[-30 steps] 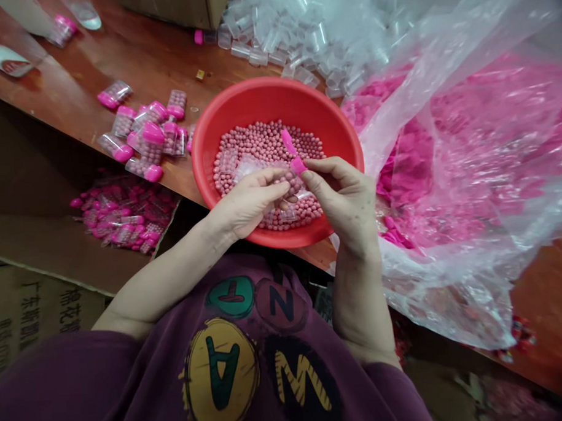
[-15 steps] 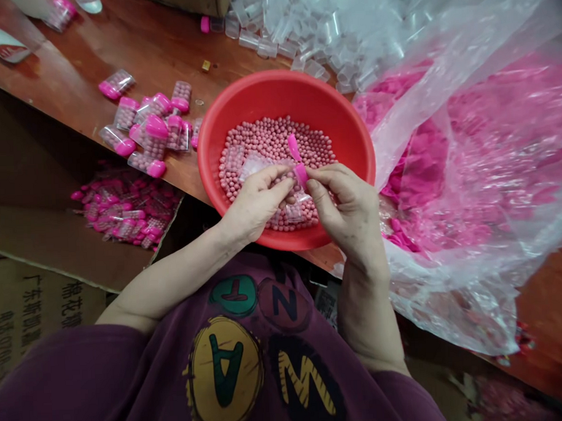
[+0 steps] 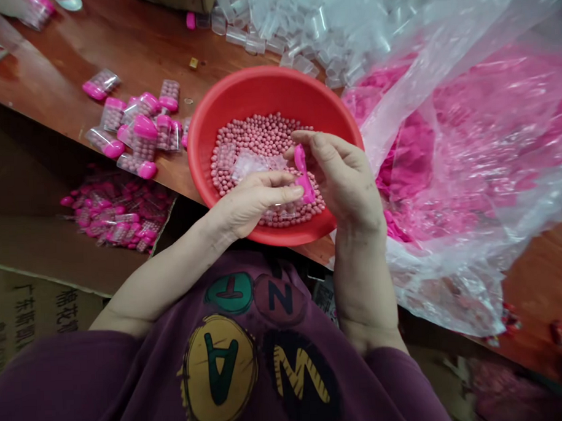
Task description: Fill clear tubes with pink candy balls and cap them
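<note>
— Pink plastic cap point(image 3: 302, 173), that narrow piece: where is it?

— Above the near right part of the red plastic basin point(image 3: 262, 88), over the pink beads point(image 3: 260, 137) and just left of the middle of the right hand point(image 3: 344, 184). Its long axis runs almost far to near, tipped slightly, with the broader end on the near side.

— Which hand is closer?

— The right; the piece lies against its fingers. The left hand point(image 3: 255, 205) reaches in from the left, with its fingertips just beside the piece's lower end.

— And the grip?

— The right hand is closed to a narrow pinch, thumb and fingers curled about the piece, and appears to have hold of it. The left hand's fingers lie close together and nearly straight. Whether they hold anything cannot be told from this view.

— What else is nearby?

— Clear plastic pieces point(image 3: 247, 165) lie on the beads. On the wooden table point(image 3: 119, 50), filled clear capsule containers point(image 3: 142, 138) sit left of the basin, and empty clear tubes point(image 3: 257, 42) lie beyond it. To the right, a clear plastic bag point(image 3: 452, 241) holds pink pieces.
</note>
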Demonstrator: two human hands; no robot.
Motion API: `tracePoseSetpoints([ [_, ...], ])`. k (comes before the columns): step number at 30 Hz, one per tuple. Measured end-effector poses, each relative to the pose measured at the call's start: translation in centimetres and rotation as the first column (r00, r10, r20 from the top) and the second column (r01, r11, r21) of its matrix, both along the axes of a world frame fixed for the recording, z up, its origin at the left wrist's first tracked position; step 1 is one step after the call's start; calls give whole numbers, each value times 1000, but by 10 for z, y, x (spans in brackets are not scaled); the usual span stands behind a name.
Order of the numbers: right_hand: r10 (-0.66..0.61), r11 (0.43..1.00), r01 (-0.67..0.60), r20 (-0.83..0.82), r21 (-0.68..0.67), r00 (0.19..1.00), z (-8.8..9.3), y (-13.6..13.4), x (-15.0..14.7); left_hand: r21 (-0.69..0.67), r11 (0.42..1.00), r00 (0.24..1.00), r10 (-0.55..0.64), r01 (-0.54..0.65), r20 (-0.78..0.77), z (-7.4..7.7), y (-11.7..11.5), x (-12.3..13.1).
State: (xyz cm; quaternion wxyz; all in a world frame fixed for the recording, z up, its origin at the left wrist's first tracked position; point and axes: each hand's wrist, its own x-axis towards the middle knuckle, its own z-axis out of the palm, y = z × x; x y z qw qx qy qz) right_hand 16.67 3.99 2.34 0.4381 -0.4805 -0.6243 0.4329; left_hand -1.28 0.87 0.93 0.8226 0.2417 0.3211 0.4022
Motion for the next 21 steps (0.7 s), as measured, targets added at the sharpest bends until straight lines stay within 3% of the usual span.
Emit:
tracePoseSetpoints([
  [2,6,1000,-5,-74,10,997,-1,-1,0,-53,998,999,16,-14,48,0,1,0],
  [4,-14,997,17,-47,80,999,-3,-9,4,-104,994,994,53,-43,100,1,2,0],
  [8,66,953,-133,239,272,969,-15,-32,15,-153,983,985,125,-106,122,1,4,3],
  [10,43,930,-178,384,322,922,-24,-39,15,-149,984,988,114,-98,103,-1,4,4],
  [13,-57,914,-146,475,379,878,-34,-44,9,-94,994,996,62,-56,70,-2,3,4],
  [17,-139,860,-107,432,499,891,-32,-49,5,8,1000,1000,-13,13,-2,-1,1,2],
  [21,-197,873,-76,492,482,848,-32,-53,6,139,988,992,87,-73,-91,-4,-4,6],
])
